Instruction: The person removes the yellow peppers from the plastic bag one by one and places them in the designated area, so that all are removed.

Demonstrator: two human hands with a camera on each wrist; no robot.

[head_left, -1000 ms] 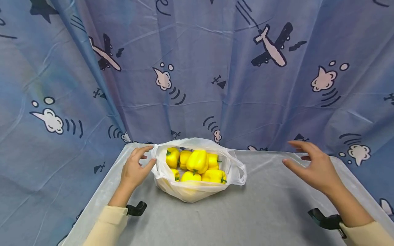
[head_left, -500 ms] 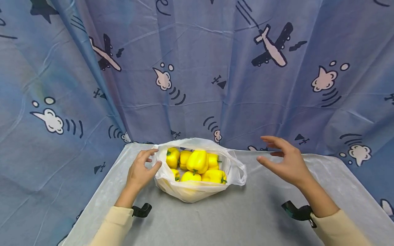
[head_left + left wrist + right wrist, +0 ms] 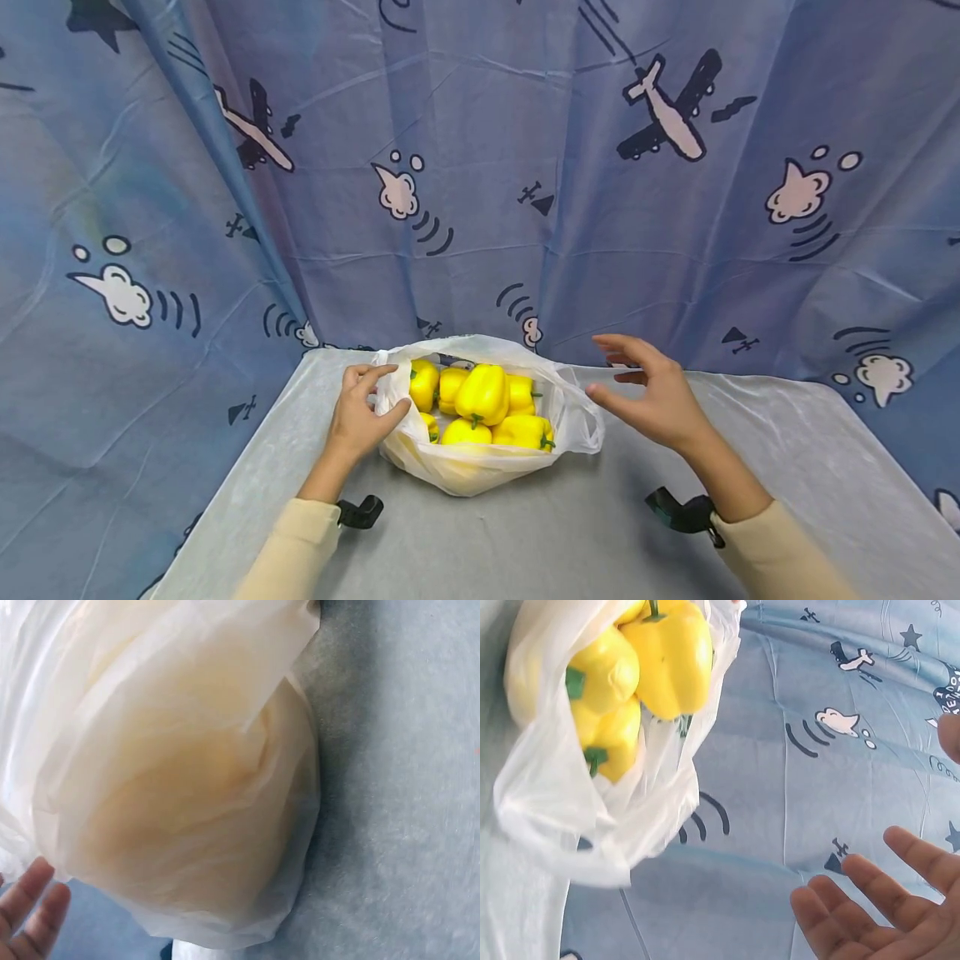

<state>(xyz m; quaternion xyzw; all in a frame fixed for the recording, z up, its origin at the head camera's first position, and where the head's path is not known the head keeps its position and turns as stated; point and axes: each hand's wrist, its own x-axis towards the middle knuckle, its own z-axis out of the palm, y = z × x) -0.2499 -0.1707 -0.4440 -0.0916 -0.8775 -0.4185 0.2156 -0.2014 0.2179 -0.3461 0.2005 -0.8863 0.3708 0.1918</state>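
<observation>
A white plastic bag (image 3: 468,477) stands with its mouth spread wide. Several yellow bell peppers (image 3: 483,395) with green stems lie inside it. My left hand (image 3: 360,421) is at the bag's left side, fingers and thumb apart and overlapping the rim in the head view. Its fingertips (image 3: 45,904) show right beside the plastic in the left wrist view. Off the bag's right side, my right hand (image 3: 656,400) is held with fingers spread and nothing in them. Close to its thumb is the bag's right handle loop (image 3: 592,421), which hangs loose toward the table.
The table wears a grey cloth (image 3: 510,550). A blue curtain (image 3: 465,275) printed with planes and clouds rises behind the table and along its left side. Each wrist carries a black camera mount, the left one (image 3: 362,512) and the right one (image 3: 681,510).
My right hand has moved left, from far off to near the bag's right handle. My left hand has shifted slightly right, over the bag's left rim. Bag and peppers look unmoved.
</observation>
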